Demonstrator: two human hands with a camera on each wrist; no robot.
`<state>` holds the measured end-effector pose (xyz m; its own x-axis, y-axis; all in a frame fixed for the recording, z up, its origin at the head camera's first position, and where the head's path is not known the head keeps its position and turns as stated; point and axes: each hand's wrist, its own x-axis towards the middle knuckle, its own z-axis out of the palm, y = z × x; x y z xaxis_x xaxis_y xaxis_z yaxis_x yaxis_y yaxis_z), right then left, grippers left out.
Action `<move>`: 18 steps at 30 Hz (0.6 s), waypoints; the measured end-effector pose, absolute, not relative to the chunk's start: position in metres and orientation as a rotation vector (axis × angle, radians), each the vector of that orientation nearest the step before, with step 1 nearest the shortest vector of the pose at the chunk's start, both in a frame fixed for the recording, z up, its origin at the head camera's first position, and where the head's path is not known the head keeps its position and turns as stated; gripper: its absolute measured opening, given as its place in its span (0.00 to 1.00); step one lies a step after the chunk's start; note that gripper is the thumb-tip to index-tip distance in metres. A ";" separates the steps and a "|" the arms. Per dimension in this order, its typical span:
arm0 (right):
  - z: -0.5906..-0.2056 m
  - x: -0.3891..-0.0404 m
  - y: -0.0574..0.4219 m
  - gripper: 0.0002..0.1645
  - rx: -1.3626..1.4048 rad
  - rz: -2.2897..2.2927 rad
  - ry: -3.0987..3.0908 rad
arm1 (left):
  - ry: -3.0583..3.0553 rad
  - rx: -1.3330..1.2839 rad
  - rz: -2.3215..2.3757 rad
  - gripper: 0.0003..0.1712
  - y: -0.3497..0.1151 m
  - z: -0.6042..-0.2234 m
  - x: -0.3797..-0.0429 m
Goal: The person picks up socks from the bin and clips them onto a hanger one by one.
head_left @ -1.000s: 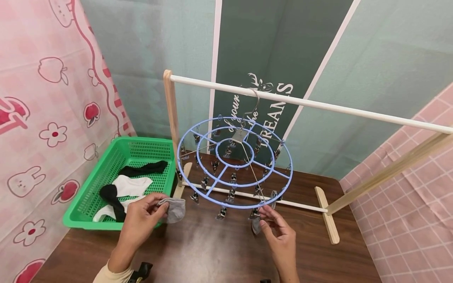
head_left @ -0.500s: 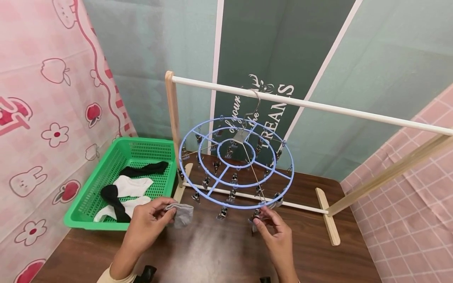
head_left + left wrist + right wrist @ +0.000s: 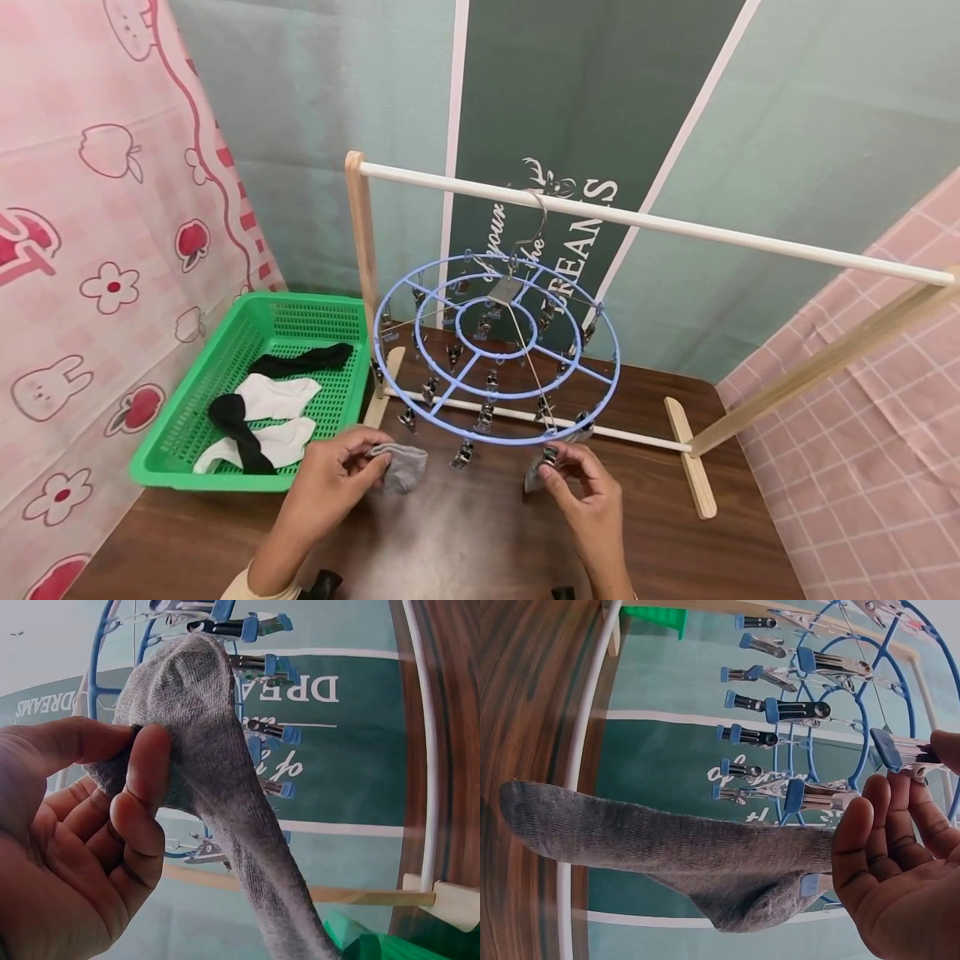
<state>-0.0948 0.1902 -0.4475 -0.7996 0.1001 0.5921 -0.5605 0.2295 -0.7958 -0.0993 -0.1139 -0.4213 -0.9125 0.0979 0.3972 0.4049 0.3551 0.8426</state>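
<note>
In the head view my left hand [image 3: 333, 479] pinches a grey sock [image 3: 405, 469] between thumb and forefinger, left of and below the hanger's front rim. The left wrist view shows the sock's long end dangling. My right hand [image 3: 592, 492] pinches a metal clip [image 3: 911, 752] with blue tips at the front right of the round blue clip hanger [image 3: 455, 382]. Beside that hand, another grey sock [image 3: 667, 840] hangs from the hanger; my fingers partly cover its upper end in the right wrist view.
A green basket [image 3: 176, 477] at the left holds black socks [image 3: 300, 360] and white socks [image 3: 281, 396]. The hanger hooks over the white rail [image 3: 712, 233] of a wooden-legged rack standing on the brown table [image 3: 465, 542]. Several more clips dangle around the rings.
My left hand has moved right with the grey sock, nearer the hanger's front. The right hand has closed its thumb and fingers on the clip and shifted slightly.
</note>
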 end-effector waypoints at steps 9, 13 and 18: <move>-0.448 -0.093 0.188 0.17 0.384 1.674 -1.986 | -2.407 -0.584 -1.539 0.09 -0.107 -0.429 -0.098; -0.445 -0.092 0.186 0.15 0.337 1.679 -2.011 | -2.414 -0.646 -1.549 0.09 -0.104 -0.433 -0.098; -0.443 -0.091 0.184 0.14 0.286 1.697 -2.008 | -2.425 -0.693 -1.508 0.09 -0.102 -0.436 -0.099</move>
